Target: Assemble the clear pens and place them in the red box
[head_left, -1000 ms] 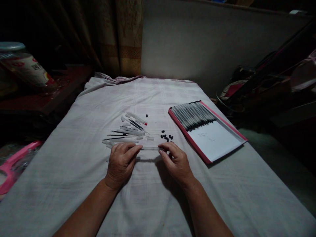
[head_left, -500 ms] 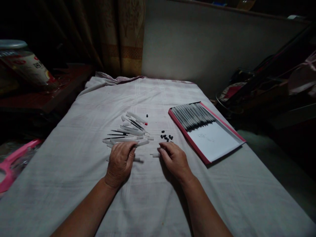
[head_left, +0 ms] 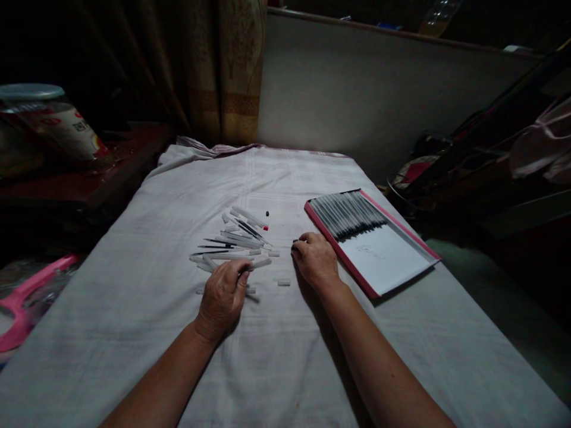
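My left hand [head_left: 223, 294] is closed in a pinch above the cloth at the near edge of a pile of loose pen parts. What sits between its fingers is mostly hidden. The pile holds clear pen barrels [head_left: 243, 239], dark ink refills [head_left: 250, 227] and translucent caps. My right hand [head_left: 316, 258] has its fingertips drawn together over the small black plugs [head_left: 295, 242], covering most of them. Whether it grips one cannot be made out. Between the hands lies a short translucent cap [head_left: 284, 283]. A single black plug [head_left: 267, 213] and a red-ended piece [head_left: 265, 228] are farther back.
Right of my right hand, a shallow red-edged box [head_left: 377, 261] holds a row of assembled pens [head_left: 350, 214]. A pale checked cloth [head_left: 267, 368] covers the table. At left are a lidded jar [head_left: 53, 125] and a pink handle [head_left: 27, 303]; a curtain and wall stand behind.
My right hand has moved away from the short translucent cap, forward and slightly right, onto the black plugs. My left hand has stayed almost in place. The camera view has shifted slightly.
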`<state>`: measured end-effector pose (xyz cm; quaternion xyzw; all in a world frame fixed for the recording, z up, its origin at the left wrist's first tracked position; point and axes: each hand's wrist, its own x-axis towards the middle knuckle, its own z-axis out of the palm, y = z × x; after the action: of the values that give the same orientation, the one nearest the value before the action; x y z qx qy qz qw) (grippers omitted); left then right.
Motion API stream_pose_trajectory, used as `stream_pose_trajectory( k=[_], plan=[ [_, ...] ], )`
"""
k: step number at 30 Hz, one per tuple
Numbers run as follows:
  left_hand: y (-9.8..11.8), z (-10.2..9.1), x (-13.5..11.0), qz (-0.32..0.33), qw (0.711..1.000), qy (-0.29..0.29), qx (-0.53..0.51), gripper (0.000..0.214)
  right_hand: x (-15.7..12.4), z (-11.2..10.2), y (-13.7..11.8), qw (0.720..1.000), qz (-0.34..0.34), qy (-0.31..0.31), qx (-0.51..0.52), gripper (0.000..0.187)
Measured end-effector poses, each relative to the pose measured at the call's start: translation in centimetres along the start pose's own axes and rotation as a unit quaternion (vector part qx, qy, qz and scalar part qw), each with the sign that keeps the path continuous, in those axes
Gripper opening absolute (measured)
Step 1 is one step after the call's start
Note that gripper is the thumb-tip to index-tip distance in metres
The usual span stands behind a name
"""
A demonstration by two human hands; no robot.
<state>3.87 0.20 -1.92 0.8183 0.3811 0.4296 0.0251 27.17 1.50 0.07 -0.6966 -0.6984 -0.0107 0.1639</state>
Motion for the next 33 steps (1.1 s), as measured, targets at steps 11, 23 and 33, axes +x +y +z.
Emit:
stream_pose_trajectory(
  k=[11, 23, 33],
  plan=[
    [0.2, -0.3, 0.2, 0.034, 0.998, -0.047, -0.021, 0.024, -5.0, -0.1, -2.5, 0.831, 0.128, 0.033, 0.54, 0.029],
    [0.2, -0.3, 0.1, 0.027, 0.996, -0.083, -0.002, 0.025, -5.8, -0.1, -3.5, 0.806, 0.143, 0.058, 0.572, 0.014],
    [0.1, -0.4, 0.1, 0.025, 0.995, -0.1, -0.011, 0.025, -6.0, -0.6, -3.0, 0.901, 0.019, 0.092, 0.423, 0.015]
  ],
)
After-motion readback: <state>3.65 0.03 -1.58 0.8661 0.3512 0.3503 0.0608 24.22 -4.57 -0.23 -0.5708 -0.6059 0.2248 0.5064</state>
